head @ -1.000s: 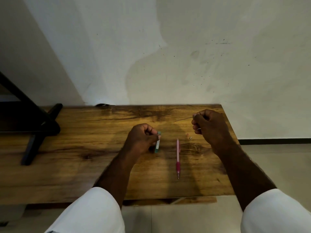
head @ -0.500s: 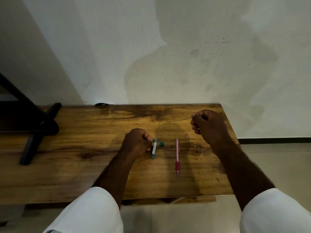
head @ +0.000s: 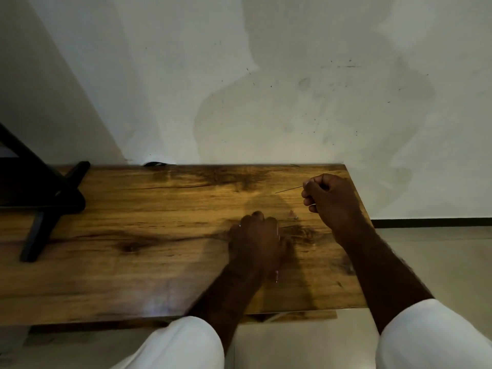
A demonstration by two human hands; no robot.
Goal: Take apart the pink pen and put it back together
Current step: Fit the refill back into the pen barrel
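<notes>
On the wooden table (head: 138,235) the pink pen (head: 276,276) lies pointing toward me. Only its tip and a sliver of the barrel show, because my left hand (head: 255,235) lies over it, blurred, fingers curled. Whether that hand grips the pen is hidden. My right hand (head: 330,201) hovers over the table's far right part, closed on a thin dark rod (head: 288,189) that sticks out to the left. A tiny pink piece (head: 291,213) rests on the table between the hands. The teal case seen earlier is out of sight.
A black stand (head: 45,209) rests on the table's left end. The wall (head: 266,89) rises right behind the table. The table's right edge runs just beyond my right hand, with floor (head: 439,262) beyond it. My white sleeves fill the bottom.
My left hand has let go of the teal case and slid right, now covering the pink pen. The right hand keeps the thin rod in almost the same place.
</notes>
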